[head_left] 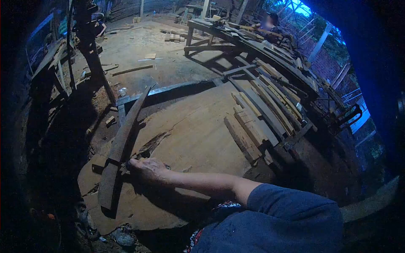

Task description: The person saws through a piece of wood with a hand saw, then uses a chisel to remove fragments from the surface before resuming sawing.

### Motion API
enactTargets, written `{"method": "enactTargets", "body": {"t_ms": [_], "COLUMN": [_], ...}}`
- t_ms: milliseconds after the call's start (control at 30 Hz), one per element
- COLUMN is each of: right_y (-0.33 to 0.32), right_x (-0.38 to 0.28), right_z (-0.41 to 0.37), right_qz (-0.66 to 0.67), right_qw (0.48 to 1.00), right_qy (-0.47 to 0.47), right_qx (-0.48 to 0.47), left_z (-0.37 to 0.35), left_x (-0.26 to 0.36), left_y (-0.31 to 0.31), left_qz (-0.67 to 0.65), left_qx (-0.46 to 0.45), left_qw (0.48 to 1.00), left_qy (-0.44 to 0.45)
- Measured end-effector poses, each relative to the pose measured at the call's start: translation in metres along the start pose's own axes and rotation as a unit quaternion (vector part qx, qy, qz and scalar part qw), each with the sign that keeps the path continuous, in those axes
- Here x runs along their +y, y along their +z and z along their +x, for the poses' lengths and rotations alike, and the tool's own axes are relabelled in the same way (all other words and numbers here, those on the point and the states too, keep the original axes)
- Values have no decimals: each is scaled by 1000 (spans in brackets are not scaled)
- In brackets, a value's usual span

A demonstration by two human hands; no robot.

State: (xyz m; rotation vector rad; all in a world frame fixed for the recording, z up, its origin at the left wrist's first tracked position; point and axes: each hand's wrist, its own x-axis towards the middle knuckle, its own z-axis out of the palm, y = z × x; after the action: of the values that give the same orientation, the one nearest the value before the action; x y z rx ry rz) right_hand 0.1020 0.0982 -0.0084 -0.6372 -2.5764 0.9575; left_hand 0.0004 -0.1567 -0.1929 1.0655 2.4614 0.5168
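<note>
My right hand [148, 168] reaches in from the lower right, its fingers closed around a small dark part beside a long, slightly curved wooden piece [122, 145]. What that dark part belongs to, I cannot make out. The wooden piece lies lengthwise on a broad wooden slab [202, 126], and a short dark end [97, 169] sticks out on its far side, level with my hand. A jagged crack [154, 143] runs through the slab just beyond my fingers. My left hand is not in view.
Several sawn planks [253, 126] lie stacked at the slab's right side. Behind them stands a long wooden bench [244, 40] loaded with timber, with a person [270, 25] beyond it. A dark post [90, 50] rises at the left. Wood scraps [133, 70] litter the floor.
</note>
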Motion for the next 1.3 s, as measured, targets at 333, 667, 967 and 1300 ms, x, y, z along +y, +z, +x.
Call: {"method": "enactTargets", "body": {"t_ms": [333,667,967,1300], "right_y": [-1,-34,7,-16], "right_x": [-2,-30,12,-10], "right_z": [0,-4,4,-2], "right_qz": [83,-64,-5,-50], "right_qw": [996,995,999,999], "right_qy": [16,29,-41,-13], "right_qx": [-12,-73,21,-13], "left_z": [6,33,39,61], "left_x": [15,34,46,66], "left_y": [14,19,29,27], "left_qz": [2,10,5,21], "left_qx": [-54,-114,-160,-212], "left_qw": [998,992,986,975], "left_qy": [13,48,47,69]}}
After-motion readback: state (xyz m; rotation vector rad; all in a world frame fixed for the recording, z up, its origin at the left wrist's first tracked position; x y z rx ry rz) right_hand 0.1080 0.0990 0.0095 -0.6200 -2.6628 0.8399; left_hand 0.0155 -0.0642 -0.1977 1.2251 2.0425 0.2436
